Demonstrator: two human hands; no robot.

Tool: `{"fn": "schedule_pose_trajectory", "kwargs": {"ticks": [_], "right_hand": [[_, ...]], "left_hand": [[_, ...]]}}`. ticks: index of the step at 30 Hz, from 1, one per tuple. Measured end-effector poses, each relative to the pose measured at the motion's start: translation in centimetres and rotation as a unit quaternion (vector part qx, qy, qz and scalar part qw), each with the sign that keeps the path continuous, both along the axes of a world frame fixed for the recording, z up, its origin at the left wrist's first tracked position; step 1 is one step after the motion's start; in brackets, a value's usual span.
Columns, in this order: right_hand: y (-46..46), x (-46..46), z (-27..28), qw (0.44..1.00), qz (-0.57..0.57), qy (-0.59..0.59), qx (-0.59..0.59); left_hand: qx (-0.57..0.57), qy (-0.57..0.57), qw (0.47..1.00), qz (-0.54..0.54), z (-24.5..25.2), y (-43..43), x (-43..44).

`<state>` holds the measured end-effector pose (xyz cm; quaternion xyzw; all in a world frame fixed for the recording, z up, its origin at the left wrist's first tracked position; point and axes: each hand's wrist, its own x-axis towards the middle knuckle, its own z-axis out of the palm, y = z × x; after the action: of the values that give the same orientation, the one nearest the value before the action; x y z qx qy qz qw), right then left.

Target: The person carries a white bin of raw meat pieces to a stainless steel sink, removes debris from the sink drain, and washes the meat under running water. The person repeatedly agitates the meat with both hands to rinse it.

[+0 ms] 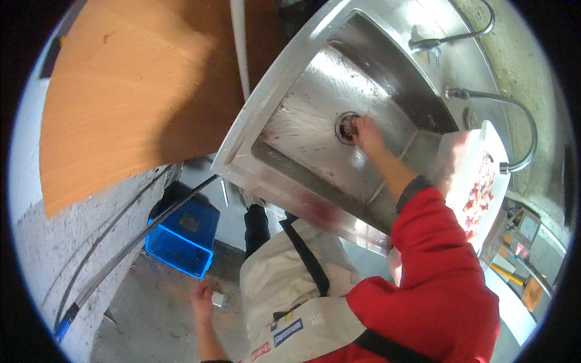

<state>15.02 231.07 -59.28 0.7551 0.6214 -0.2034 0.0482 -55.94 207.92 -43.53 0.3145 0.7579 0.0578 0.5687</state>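
My right hand [368,135] reaches into a stainless steel sink [313,156], its fingertips at the round drain [347,128]. Dark matter shows in the drain beside the fingers; whether they grip any of it cannot be told. Brown specks lie on the basin floor around it. My left hand [203,297] hangs low over the floor, blurred, near a blue plastic crate [179,249]; its finger pose is unclear. A white tub [489,136] with pinkish-red pieces [477,199], perhaps meat, stands at the sink's right end.
Two curved metal faucets [519,102] [454,38] rise along the sink's far edge. An orange-brown board [113,100] stands at the upper left. A long hose or pole [136,245] slants across the lower left. Assorted items [517,254] lie beyond the tub at right.
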Motion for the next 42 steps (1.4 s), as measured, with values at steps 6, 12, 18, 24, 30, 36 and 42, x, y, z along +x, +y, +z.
{"fn": "schedule_pose_trajectory", "kwargs": {"ticks": [6, 12, 18, 24, 30, 36, 42], "right_hand": [[-1.3, -1.4, 7.6, 0.987, 0.072, -0.072, 0.128], [0.8, -8.9, 16.5, 0.956, 0.070, -0.206, 0.195], [-3.7, -37.5, 28.6, 0.914, 0.272, -0.060, 0.294], [-15.7, -60.8, 31.6, 0.849, 0.423, 0.064, 0.308], [-24.7, -86.4, 8.7, 0.793, 0.436, 0.396, 0.155], [-37.8, -105.7, -18.0, 0.675, -0.262, 0.564, -0.396], [-41.8, -110.6, -31.1, 0.676, -0.174, 0.537, -0.474]], "left_hand": [[0.062, 0.028, 0.997, -0.041, 2.7, -5.9, -1.6], [0.102, -0.004, 0.995, 0.007, -0.1, -12.9, -8.1], [0.173, -0.020, 0.984, 0.030, -1.5, -22.1, -20.9], [0.200, -0.059, 0.972, 0.105, -4.0, -28.2, -24.5], [0.202, -0.069, 0.942, 0.259, -12.6, -34.3, -29.8], [0.159, -0.002, 0.932, 0.326, -18.4, -42.1, -30.4], [0.129, -0.035, 0.908, 0.396, -26.8, -48.1, -32.9]]}}
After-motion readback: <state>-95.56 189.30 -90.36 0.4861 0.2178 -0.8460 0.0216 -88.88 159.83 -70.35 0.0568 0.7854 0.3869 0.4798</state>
